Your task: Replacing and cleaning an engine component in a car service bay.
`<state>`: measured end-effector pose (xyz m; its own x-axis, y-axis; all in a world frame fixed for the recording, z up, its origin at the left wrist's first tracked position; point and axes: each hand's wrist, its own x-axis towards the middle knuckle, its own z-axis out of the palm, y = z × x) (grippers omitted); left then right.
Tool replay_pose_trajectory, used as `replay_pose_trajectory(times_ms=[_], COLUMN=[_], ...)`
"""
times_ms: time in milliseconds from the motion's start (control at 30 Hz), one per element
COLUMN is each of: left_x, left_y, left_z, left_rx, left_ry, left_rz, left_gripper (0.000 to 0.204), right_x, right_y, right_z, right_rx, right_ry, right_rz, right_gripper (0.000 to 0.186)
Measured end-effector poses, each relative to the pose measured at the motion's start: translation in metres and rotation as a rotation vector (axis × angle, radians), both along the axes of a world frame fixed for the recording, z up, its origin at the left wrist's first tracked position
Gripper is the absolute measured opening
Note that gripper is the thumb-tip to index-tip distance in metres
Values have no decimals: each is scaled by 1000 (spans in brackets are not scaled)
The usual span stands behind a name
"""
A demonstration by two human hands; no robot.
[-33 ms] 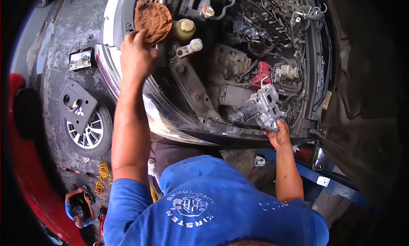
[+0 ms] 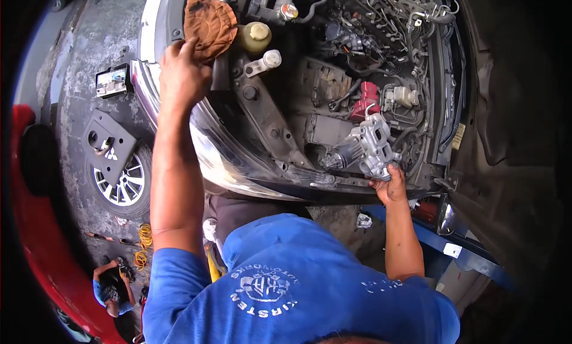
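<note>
My left hand (image 2: 185, 76) reaches over the car's front edge. Its fingers are closed on the lower edge of a stained orange-brown rag (image 2: 210, 31), next to a yellowish reservoir (image 2: 256, 37). In my right hand (image 2: 390, 186), above the near side of the engine bay, is a silver cast-metal valve assembly (image 2: 374, 142). A darker ribbed cylinder sticks out from its left side. My thumb presses its lower end; the fingers beneath are partly hidden.
Hoses and brackets fill the open engine bay (image 2: 325, 85), with a red cover (image 2: 364, 100) near the valve assembly. The raised hood (image 2: 500, 117) stands right. On the floor at left lie a wheel (image 2: 128, 189) and a battery (image 2: 113, 82); another person (image 2: 113, 287) crouches beyond yellow hose.
My left hand has shifted slightly left and down, fingers still at the rag. The whole view has moved a little; the right hand keeps its hold on the valve assembly.
</note>
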<state>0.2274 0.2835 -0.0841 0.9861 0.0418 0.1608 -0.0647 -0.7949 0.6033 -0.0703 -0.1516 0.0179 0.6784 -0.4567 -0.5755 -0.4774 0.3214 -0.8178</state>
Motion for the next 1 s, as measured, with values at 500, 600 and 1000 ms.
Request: replay_pose_trajectory(times_ms=[500, 600, 1000], left_x=[13, 0, -41], left_y=[41, 46, 34], left_z=[6, 22, 13], left_rx=[-1133, -1712, -1950], left_ry=[-71, 100, 261], left_rz=[-20, -25, -166], left_gripper=[18, 21, 28], right_x=[6, -1, -4], right_y=[-38, -41, -44], right_z=[0, -6, -3], right_rx=[-8, -59, -74], right_ry=[199, 206, 175], right_rz=[49, 108, 195], right_gripper=[51, 51, 62])
